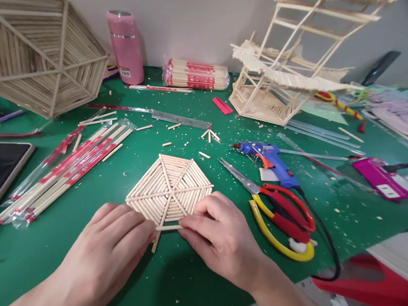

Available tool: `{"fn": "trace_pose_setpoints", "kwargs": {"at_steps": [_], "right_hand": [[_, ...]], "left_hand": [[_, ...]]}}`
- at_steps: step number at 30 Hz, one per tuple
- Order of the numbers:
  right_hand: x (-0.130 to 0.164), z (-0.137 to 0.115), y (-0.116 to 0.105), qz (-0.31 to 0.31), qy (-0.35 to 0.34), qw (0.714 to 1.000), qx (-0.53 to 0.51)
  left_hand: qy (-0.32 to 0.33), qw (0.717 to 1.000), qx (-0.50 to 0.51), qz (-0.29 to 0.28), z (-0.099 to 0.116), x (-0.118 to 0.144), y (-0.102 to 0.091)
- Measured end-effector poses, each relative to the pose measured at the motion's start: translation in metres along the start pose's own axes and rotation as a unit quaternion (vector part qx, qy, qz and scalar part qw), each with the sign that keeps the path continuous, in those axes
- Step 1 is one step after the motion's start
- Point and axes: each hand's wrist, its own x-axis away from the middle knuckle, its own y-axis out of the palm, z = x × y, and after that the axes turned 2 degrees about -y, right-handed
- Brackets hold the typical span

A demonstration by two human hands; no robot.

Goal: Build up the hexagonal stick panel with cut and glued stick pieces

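I see the right hand (222, 236) pinch the stick (169, 227), crosswise at the web's (172, 190) front edge. The left hand's (114, 243) grip, I cannot tell.

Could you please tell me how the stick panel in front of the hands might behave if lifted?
The stick panel would probably feel light, being built from thin sticks. It looks fairly stiff, since crossing spokes brace it. The protruding spoke end might catch or snap.
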Motion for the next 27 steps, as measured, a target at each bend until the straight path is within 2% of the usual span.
{"fn": "trace_pose_setpoints", "kwargs": {"at_steps": [2,8,15,27], "right_hand": [[0.001,0.001,0.0,0.0,0.004,1.0,-0.003],[0.002,0.003,-0.001,0.031,0.028,0.998,-0.054],[0.001,0.006,-0.005,0.067,0.104,0.989,-0.082],[0.0,0.006,-0.005,0.049,0.114,0.99,-0.069]], "left_hand": [[0.006,1.0,-0.009,0.005,-0.001,0.002,0.002],[-0.03,0.999,0.024,-0.013,-0.001,0.007,0.011],[-0.032,0.998,0.025,-0.053,-0.008,0.01,0.008],[-0.079,0.995,0.038,-0.057,-0.002,0.007,0.008]]}}
